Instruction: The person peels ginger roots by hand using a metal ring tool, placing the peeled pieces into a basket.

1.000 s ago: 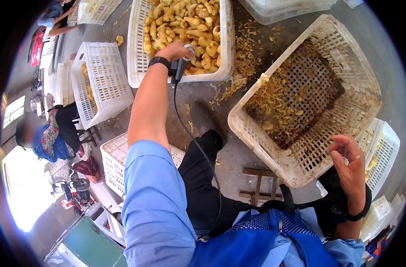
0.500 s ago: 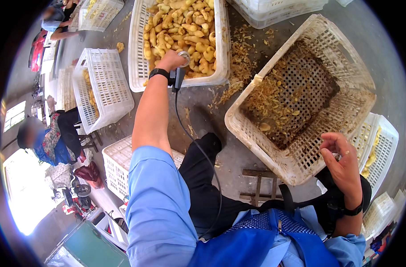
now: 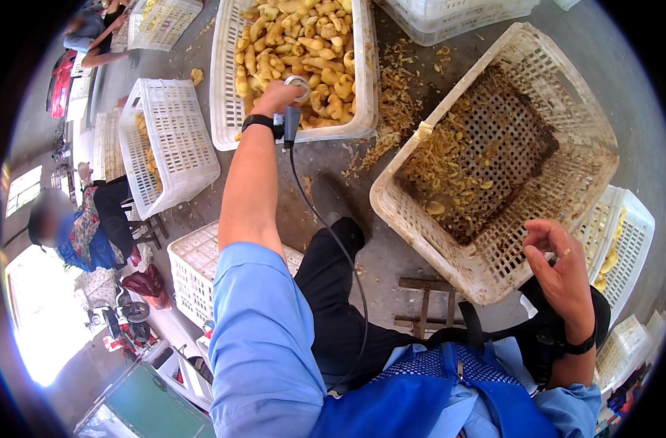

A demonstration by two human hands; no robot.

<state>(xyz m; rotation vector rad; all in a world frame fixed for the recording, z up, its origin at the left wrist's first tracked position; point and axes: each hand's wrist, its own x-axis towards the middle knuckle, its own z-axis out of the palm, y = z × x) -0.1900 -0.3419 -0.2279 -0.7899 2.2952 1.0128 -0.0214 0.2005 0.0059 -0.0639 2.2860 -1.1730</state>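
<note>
My left hand (image 3: 275,98) reaches into a white plastic crate (image 3: 223,87) filled with ginger roots (image 3: 315,55). A round, silvery ring-shaped tool (image 3: 296,88) is in its grip, and the fingertips are partly hidden among the roots. On that wrist are a black band and a small grey device (image 3: 291,125) with a cable running down my arm. My right hand (image 3: 563,274) hangs beside the near right edge of a tilted, dirty crate (image 3: 420,146) with yellowish peelings (image 3: 446,164) on its bottom. Its fingers are loosely curved, thumb apart, with nothing visible in them.
Peelings (image 3: 395,95) litter the floor between the two crates. A metal stand (image 3: 426,299) is below the dirty crate. More white crates stand at left (image 3: 180,131) and right (image 3: 628,248). Other people (image 3: 92,226) sit at the far left.
My left hand and the ring-shaped tool have shifted slightly nearer within the ginger crate. My left leg has moved a little, showing more of the shoe. The right hand is nearly still.
</note>
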